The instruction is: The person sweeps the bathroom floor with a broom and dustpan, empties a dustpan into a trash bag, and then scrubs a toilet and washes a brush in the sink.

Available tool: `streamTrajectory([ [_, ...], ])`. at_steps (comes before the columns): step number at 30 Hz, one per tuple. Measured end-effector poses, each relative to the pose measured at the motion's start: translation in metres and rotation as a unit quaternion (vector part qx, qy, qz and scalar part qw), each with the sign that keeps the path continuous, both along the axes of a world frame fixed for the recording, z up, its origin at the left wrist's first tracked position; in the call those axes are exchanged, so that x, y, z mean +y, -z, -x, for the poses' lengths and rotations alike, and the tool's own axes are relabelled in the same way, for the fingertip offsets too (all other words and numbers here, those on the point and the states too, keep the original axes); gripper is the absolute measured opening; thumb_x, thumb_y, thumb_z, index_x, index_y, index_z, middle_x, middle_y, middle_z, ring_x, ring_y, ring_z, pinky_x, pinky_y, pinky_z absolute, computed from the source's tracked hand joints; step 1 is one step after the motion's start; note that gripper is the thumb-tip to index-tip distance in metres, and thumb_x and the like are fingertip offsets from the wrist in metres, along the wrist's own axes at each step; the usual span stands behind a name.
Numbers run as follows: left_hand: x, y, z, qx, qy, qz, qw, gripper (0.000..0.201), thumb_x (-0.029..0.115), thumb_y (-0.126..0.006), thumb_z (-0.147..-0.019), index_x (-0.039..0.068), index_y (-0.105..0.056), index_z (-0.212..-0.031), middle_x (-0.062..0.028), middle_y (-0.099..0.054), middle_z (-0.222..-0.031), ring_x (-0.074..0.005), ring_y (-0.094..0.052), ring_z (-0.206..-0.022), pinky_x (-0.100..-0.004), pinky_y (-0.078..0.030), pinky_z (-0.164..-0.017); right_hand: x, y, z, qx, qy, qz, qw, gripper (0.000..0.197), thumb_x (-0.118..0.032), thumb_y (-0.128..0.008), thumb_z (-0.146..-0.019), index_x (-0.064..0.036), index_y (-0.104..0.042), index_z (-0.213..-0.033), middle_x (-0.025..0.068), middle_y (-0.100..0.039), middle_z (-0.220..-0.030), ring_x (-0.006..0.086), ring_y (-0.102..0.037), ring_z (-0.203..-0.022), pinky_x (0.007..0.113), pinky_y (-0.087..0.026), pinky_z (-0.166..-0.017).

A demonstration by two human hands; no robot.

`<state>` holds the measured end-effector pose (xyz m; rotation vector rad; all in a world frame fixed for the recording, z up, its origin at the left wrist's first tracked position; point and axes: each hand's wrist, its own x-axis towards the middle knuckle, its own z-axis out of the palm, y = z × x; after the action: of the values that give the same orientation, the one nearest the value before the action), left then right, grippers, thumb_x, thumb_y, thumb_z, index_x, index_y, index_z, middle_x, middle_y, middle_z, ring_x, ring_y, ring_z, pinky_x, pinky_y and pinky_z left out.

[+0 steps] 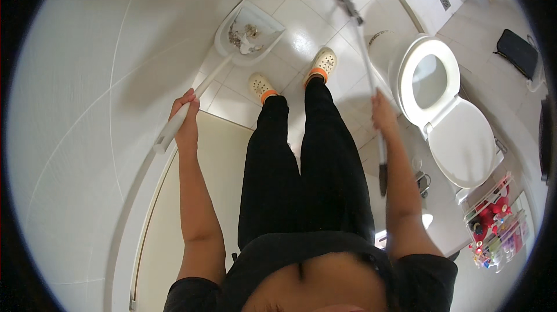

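Observation:
My left hand is closed around the white handle of a long-handled dustpan. Its pan rests on the tiled floor at the far left, with a clump of dark debris and a crumpled white scrap inside. In my right hand, the fingers wrap round the pale shaft of a broom. The broom's dark bristle head is at the far side, right of the dustpan, and blurred by motion. Whether its bristles touch the tiles I cannot tell.
To the right stands a white toilet with its lid raised. A clear rack of small colourful items is at the lower right. A black pouch hangs beyond the toilet. My feet, in cream clogs, stand between dustpan and toilet. A pale wall bounds the left.

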<state>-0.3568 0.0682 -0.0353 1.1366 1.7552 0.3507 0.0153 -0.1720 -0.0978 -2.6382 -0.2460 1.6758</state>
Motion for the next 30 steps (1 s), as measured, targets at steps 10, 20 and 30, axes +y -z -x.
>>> streamTrajectory([
  [10,0.033,0.037,0.029,0.013,0.108,0.006,0.994,0.008,0.005,-0.061,-0.081,0.001,-0.061,-0.088,-0.0138,-0.059,-0.116,-0.0224,-0.051,-0.113,-0.0325,-0.039,-0.097,0.033,0.088,0.069,0.051,-0.366,-0.055,0.928,0.028,-0.018,-0.052,-0.084,0.0004,-0.052,-0.104,0.0165,-0.062,-0.086,0.0295,-0.061,-0.070,0.042,-0.049,-0.065],
  [20,0.003,0.032,0.057,0.003,0.084,0.021,0.996,0.007,0.006,-0.061,-0.082,0.003,-0.060,-0.088,-0.0148,-0.056,-0.120,-0.0230,-0.050,-0.114,-0.0330,-0.036,-0.099,0.031,-0.023,0.131,0.111,-0.074,0.002,0.991,0.049,-0.028,-0.039,-0.093,-0.0125,-0.029,-0.138,0.0241,-0.062,-0.090,0.0370,-0.063,-0.063,0.044,-0.054,-0.053],
  [30,0.002,0.021,0.058,0.001,0.074,0.008,0.997,0.006,0.006,-0.060,-0.082,0.003,-0.059,-0.088,-0.0160,-0.055,-0.120,-0.0217,-0.050,-0.113,-0.0327,-0.037,-0.097,0.048,0.043,0.100,0.066,0.043,-0.037,0.996,0.031,-0.016,-0.042,-0.091,0.0014,-0.047,-0.116,0.0241,-0.060,-0.093,0.0372,-0.062,-0.060,0.040,-0.054,-0.053],
])
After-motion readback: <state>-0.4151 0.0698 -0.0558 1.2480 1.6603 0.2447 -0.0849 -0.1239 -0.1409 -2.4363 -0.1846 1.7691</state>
